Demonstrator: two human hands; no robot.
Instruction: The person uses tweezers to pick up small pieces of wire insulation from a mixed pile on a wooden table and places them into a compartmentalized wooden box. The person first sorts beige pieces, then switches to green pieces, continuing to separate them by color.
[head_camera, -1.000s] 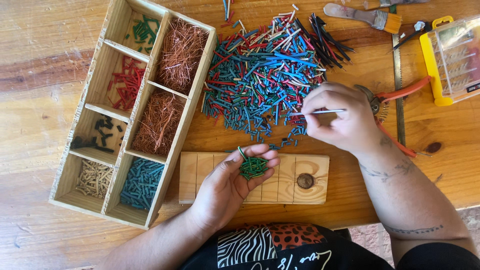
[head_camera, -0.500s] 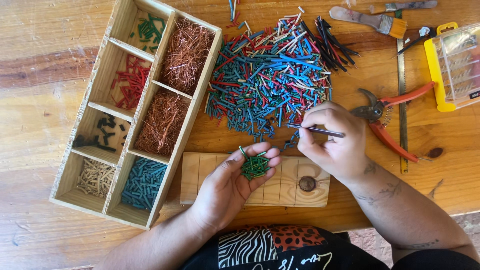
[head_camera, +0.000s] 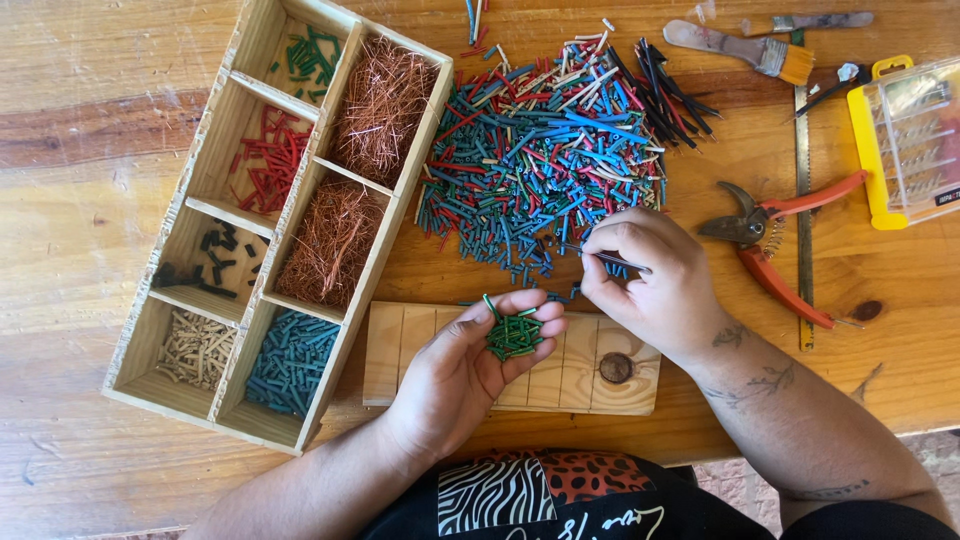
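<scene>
Green bits of wire sleeve (head_camera: 514, 336) are lying in a small heap in the cupped palm of the left hand (head_camera: 470, 370), seen from the head camera. That hand is resting palm up over a flat wooden block (head_camera: 420, 345), its fingers curled halfway in around the heap without closing over it. One green piece is sticking up at the edge of the heap, by the fingertips.

Just to the right, the right hand (head_camera: 655, 285) is pinching thin metal tweezers (head_camera: 612, 260) between thumb and fingers; the rest of the hand is curled loosely. The tweezer tips are pointing left toward the near edge of a big mixed pile of cut sleeves (head_camera: 545, 165), blue, green and red, which is spreading across the wooden table (head_camera: 90, 150) above both hands. Whether the tips are gripping a piece I cannot tell.

Left of the pile, a wooden tray with compartments (head_camera: 225, 205) is sitting at a slant. Its compartments are holding sorted stuff: green pieces, red pieces, black pieces, pale pieces, blue-green pieces, and two bunches of bare copper strands (head_camera: 375, 105).

Right of the hands, red-handled cutters (head_camera: 775, 235) are lying on the table, near a long metal ruler (head_camera: 802, 200). Further up, a paintbrush (head_camera: 740, 48) is lying flat, and a yellow-edged clear plastic case (head_camera: 905, 140) is sitting at the right border.
</scene>
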